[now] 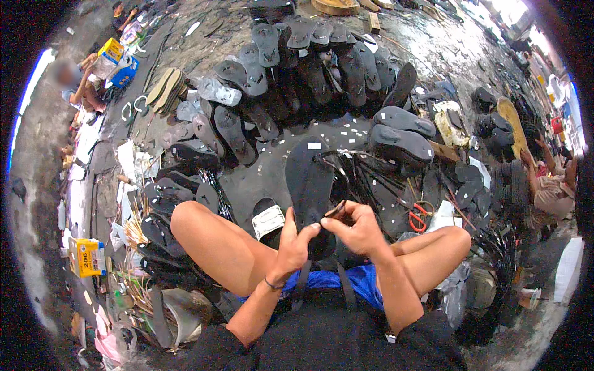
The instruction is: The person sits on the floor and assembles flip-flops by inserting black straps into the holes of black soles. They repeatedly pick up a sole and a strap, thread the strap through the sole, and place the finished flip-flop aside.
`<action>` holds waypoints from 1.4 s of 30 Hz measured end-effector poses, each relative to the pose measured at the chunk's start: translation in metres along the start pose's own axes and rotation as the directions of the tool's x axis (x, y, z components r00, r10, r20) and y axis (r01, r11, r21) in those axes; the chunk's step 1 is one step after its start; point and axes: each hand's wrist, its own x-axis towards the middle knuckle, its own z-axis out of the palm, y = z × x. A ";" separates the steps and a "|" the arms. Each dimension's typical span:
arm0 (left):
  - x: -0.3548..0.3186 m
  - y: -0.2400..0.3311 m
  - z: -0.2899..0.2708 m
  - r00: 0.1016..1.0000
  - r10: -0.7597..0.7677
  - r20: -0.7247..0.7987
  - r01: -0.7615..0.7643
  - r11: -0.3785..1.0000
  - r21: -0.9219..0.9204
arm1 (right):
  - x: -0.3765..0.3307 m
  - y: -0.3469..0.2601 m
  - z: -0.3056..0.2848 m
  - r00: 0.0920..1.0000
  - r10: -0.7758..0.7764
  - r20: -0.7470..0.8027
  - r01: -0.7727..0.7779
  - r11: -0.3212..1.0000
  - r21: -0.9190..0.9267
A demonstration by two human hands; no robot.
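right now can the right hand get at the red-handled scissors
Probably yes: the scissors lie to the right of the right hand, just beyond the right leg, and nothing seems to block the space between. Its grip is on a small dark piece, though, which may need releasing first.

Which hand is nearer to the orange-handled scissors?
Right. The right hand is left of the orange-handled scissors, not touching them; the left hand is farther left, at the dark sole.
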 end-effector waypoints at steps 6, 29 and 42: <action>0.002 0.025 -0.011 0.977 -0.134 0.165 0.184 0.920 -0.345 | 0.005 0.042 -0.001 0.953 0.057 0.297 -0.248 0.708 0.662; 0.013 0.069 -0.083 0.842 -0.209 0.498 -0.084 0.860 0.504 | 0.002 0.028 -0.050 0.959 -0.144 -0.245 0.219 0.924 0.313; -0.017 0.013 -0.046 0.975 0.171 -0.143 -0.115 0.935 0.337 | -0.032 0.021 0.009 0.923 -0.367 -0.114 0.303 0.877 -0.373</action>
